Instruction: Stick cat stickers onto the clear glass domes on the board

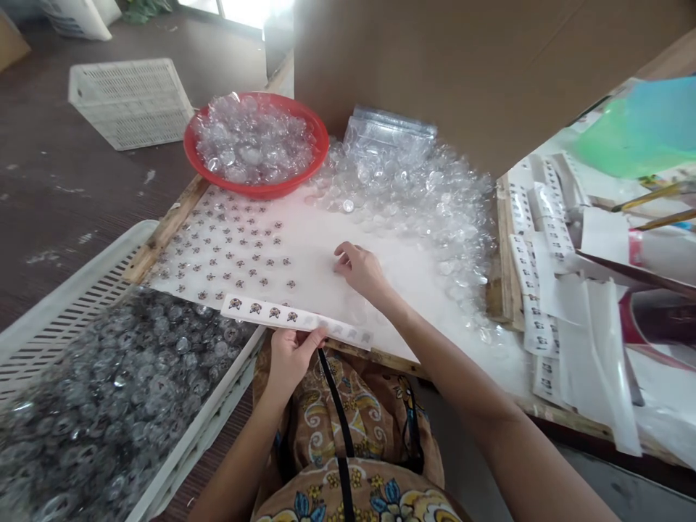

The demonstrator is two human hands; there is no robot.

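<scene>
A white sticker strip with printed pictures on its left part lies across the front edge of the white work surface. Pinched at the strip's lower edge, my left hand has its thumb on top. Over the middle of the surface is my right hand, fingers curled and thumb near the index finger; whether anything small is between them is hidden. Rows of small clear pieces with printed pictures cover the left of the surface. Loose clear round pieces are heaped at the back and right.
A red basin full of clear pieces stands at the back left. A white crate of clear pieces is at the lower left. Behind rises a cardboard box. More sticker strips lie at right, beyond a wooden edge.
</scene>
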